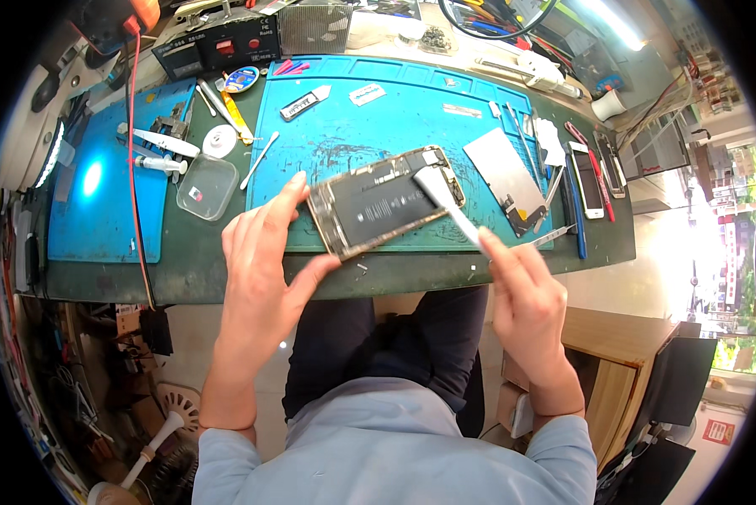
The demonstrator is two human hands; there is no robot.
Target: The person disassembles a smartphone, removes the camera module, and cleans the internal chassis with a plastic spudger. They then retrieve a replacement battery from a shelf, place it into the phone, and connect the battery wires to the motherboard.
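An opened phone [376,206] with its dark battery and inner parts bared lies tilted over the blue work mat [344,147]. My left hand [264,257] grips its left end, thumb at the lower corner and fingers at the upper one. In my right hand [525,295] is a slim white tool with a wide flat head [439,192], apparently a brush, pinched by its handle. Its head lies over the right end of the phone; motion blurs it slightly. A detached phone screen [500,172], its pale metal back up, rests right of the phone.
A cotton swab [260,160], a clear plastic dish [207,187] and a white syringe [161,165] are on the left. Along the right edge lie a white phone [586,179], a blue tool [577,215] and tweezers [554,236]. A red cable [132,160] hangs at the left.
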